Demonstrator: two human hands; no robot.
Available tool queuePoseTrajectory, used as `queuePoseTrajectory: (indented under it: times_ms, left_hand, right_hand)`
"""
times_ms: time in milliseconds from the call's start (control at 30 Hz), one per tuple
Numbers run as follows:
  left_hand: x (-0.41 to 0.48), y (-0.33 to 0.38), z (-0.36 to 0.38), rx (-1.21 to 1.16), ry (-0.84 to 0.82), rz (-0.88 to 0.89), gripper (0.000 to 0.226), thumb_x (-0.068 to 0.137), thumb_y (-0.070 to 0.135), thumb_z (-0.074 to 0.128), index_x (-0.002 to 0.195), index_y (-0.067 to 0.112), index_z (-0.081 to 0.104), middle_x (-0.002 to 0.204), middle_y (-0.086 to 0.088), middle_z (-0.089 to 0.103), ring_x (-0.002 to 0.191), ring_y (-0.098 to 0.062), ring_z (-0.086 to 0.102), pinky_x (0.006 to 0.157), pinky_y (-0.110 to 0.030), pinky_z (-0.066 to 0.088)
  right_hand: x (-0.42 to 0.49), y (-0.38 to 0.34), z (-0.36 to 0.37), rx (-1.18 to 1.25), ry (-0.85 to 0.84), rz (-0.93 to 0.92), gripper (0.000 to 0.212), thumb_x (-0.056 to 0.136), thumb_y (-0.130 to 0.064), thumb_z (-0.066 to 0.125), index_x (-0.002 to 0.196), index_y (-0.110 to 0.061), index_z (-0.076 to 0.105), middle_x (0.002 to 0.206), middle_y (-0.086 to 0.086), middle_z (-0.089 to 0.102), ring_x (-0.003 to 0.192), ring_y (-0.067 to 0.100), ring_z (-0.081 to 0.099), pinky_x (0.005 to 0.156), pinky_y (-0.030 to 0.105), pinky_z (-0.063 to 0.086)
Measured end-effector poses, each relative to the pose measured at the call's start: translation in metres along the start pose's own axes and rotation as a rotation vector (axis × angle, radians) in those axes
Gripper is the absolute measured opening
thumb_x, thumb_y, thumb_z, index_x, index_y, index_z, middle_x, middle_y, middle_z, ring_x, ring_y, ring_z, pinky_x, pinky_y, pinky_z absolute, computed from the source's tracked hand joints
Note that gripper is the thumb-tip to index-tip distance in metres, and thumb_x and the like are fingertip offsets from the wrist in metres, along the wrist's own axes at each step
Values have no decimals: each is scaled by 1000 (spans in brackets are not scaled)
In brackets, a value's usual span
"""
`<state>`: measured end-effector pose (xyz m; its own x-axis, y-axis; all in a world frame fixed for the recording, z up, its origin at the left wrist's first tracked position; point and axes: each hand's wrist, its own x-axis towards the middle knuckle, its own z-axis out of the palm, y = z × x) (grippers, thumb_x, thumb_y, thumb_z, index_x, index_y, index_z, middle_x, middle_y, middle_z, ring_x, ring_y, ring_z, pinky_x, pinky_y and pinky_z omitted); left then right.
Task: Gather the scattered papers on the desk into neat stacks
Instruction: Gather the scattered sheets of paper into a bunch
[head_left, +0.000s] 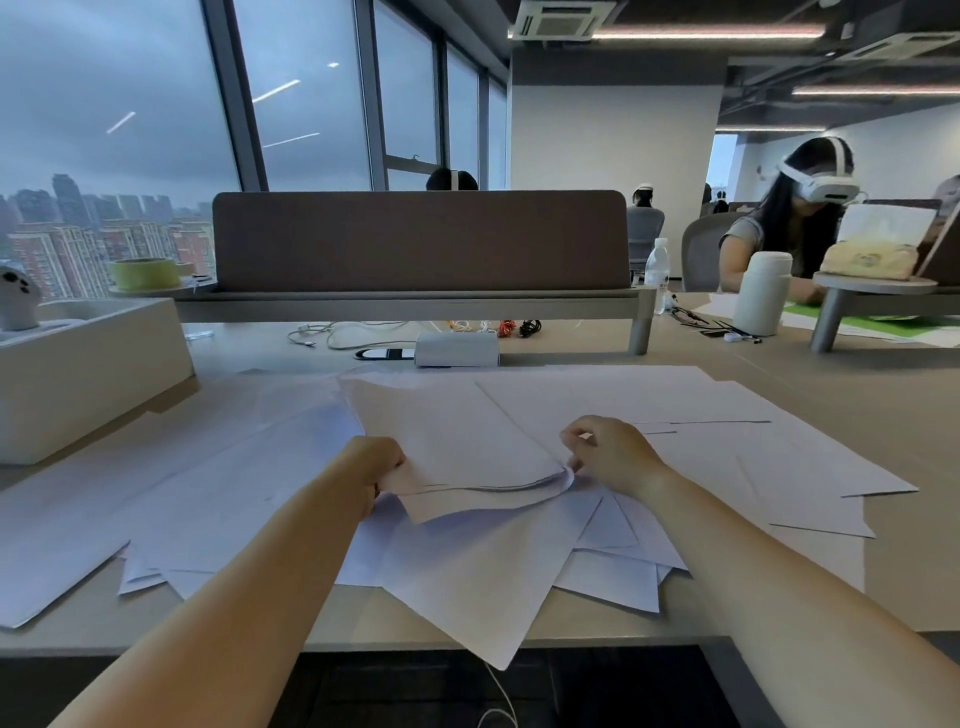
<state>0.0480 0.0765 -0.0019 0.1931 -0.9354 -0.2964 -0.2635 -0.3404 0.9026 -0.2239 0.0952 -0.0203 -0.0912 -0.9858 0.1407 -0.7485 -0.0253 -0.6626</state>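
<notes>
Dim grey daylight enters through windows (130, 130) at ten o'clock; ceiling strips (706, 34) glow; wide-angle edges bend; detail soft.

bundle (457, 452) – few white sheets, near edge lifted and sagging a bit, sits mid-desk on top of the rest | loose papers (208, 493) – plain white, look blank, overlapping every which way, left to right | one sheet (483, 613) – corner pokes off the front edge of the desk (909, 582)

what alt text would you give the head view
A person holds a small bundle of white sheets over a desk strewn with loose paper: the left hand grips its left corner, the right hand pinches its right edge.
</notes>
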Motion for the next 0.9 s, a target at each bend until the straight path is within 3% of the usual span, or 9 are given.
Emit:
queuePoseTrajectory:
  times_ms: [133, 233, 367, 500, 633, 700, 733, 800, 900]
  left_hand:
    - [-3, 2, -4, 226, 30, 47, 17, 89, -1, 45, 73, 3, 42, 67, -10, 37, 55, -19, 34, 49, -23, 25]
    - [-5, 0, -9, 295, 43, 80, 26, 88, -2, 42, 65, 6, 34, 63, -9, 33, 52, -19, 29, 48, -22, 21]
    - [0, -5, 0, 232, 52, 133, 9, 86, -2, 41, 91, 0, 48, 69, -11, 41, 57, -21, 38, 52, -22, 29]
    - [14, -4, 14, 161, 55, 144, 36, 84, 1, 44, 119, -4, 49, 89, -13, 48, 88, -33, 54, 69, -29, 37]
    - [20, -1, 19, 114, 55, 150, 33, 82, 1, 46, 114, -4, 51, 100, -18, 55, 89, -32, 55, 68, -30, 42]
    - [21, -1, 19, 122, 54, 154, 27, 82, 1, 47, 109, 0, 49, 95, -16, 52, 85, -30, 52, 65, -28, 40]
    - [22, 0, 19, 118, 44, 143, 23, 83, 1, 47, 106, 2, 48, 92, -15, 51, 84, -29, 50, 65, -27, 40]
    - [21, 2, 19, 46, -3, 97, 13, 83, -1, 47, 96, 4, 48, 89, -15, 51, 80, -28, 50, 65, -29, 43]
    - [13, 9, 20, -92, -93, 17, 7, 88, -3, 48, 87, 3, 48, 82, -16, 53, 66, -27, 54, 58, -30, 51]
  right_hand:
    - [2, 2, 4, -236, -36, 132, 50, 95, -50, 42, 135, -20, 46, 141, 6, 49, 138, 27, 35, 107, 37, 33]
    - [4, 4, 7, -309, -101, 205, 64, 93, -59, 38, 141, -18, 36, 147, 8, 42, 139, 30, 32, 111, 39, 29]
    - [5, -2, 5, -190, 0, 131, 46, 94, -52, 43, 122, -17, 54, 127, 5, 59, 113, 24, 55, 95, 36, 45]
    - [5, -6, 5, -54, 49, 95, 26, 96, -38, 47, 94, -15, 59, 104, 3, 65, 97, 22, 57, 81, 31, 46]
    - [7, -1, 6, -29, -7, 169, 31, 94, -42, 50, 108, -15, 56, 109, 1, 56, 104, 22, 55, 80, 28, 39]
    - [10, -2, 5, 16, -15, 196, 27, 93, -45, 49, 77, -24, 45, 80, -4, 45, 71, 13, 46, 62, 24, 31]
    - [12, -4, 4, 43, -7, 199, 37, 93, -43, 50, 66, -25, 32, 68, -5, 33, 59, 12, 35, 55, 25, 24]
    - [13, -11, 2, 102, 15, 193, 45, 95, -36, 49, 60, -22, 24, 61, -2, 25, 54, 15, 26, 53, 30, 19]
    - [14, -17, -3, 248, 8, 216, 39, 98, -27, 41, 61, -16, 36, 61, 1, 36, 56, 16, 34, 59, 28, 30]
